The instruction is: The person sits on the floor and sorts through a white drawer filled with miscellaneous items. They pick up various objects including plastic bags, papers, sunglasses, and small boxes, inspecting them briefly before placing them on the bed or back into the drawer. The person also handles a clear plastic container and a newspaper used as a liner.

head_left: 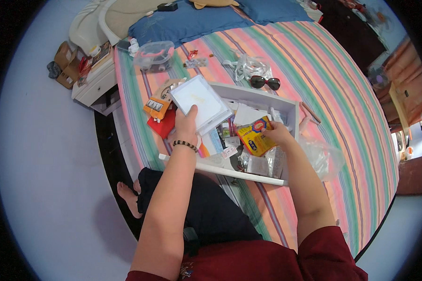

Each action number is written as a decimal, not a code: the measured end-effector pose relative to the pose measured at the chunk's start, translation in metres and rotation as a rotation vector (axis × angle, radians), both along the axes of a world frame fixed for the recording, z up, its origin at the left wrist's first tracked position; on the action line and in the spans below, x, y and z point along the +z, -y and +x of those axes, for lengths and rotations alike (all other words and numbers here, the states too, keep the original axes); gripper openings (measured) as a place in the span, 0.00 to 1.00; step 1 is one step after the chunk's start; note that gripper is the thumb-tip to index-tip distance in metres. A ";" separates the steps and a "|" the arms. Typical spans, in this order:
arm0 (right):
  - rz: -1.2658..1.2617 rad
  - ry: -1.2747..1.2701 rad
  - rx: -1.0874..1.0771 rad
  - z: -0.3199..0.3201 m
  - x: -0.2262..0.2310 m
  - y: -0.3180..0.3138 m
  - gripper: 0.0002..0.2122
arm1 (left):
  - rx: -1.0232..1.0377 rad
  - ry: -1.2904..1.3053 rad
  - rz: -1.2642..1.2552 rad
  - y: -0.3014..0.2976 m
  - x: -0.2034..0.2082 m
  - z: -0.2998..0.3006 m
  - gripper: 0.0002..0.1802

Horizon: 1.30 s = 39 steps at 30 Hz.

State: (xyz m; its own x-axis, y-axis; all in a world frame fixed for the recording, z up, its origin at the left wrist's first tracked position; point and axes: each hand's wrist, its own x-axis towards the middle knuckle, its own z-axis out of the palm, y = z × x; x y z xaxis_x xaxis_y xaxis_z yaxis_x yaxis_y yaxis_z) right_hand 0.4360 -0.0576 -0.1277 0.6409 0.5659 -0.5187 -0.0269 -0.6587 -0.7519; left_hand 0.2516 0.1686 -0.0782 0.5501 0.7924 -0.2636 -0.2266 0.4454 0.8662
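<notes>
Over the white drawer (292, 117) on the striped bed (356, 154), two things hang side by side, one to each hand, and the near edge of one faces the near edge of the other. The left hand (186, 122) holds a flat, pale case (199, 100) by its lower left edge, thumb laid on the top face; the fingers beneath are hidden, so I cannot tell how far they reach under. The case stretches up and to the right from that grip, its long axis slanting from upper left to lower right, across the drawer's far left part.

The right hand (279, 134) pinches a yellow packet (257, 136) by its right side, and the packet extends leftward from that grip, above the papers and small items (258, 165) in the drawer. The case's lower right corner points toward the packet, near it yet apparently apart, though how the two compare in height is hard to judge from overhead. Both grips are narrow and occupied. The left is the nearer to the orange packet (155, 107) and red item (162, 124) beside the drawer.
</notes>
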 end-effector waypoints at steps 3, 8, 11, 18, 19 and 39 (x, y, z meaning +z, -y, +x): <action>0.251 -0.058 -0.173 0.004 -0.008 0.001 0.13 | -0.003 0.007 -0.038 0.001 0.000 0.001 0.22; 0.487 -0.194 -0.483 0.011 0.012 -0.006 0.12 | 0.008 -0.023 -0.008 -0.001 -0.004 0.003 0.22; 0.508 -0.362 -0.465 0.018 0.031 0.003 0.12 | 0.007 -0.006 -0.014 -0.002 -0.004 0.002 0.22; 0.573 -0.449 -0.386 0.015 0.036 0.011 0.09 | -0.010 0.004 0.016 -0.004 -0.011 0.003 0.21; 0.575 -0.419 -0.371 0.015 0.036 0.010 0.08 | -0.005 -0.005 0.010 -0.003 -0.008 0.002 0.21; 0.560 -0.225 0.021 0.019 0.031 -0.008 0.14 | 0.026 -0.009 0.023 -0.004 -0.002 0.001 0.23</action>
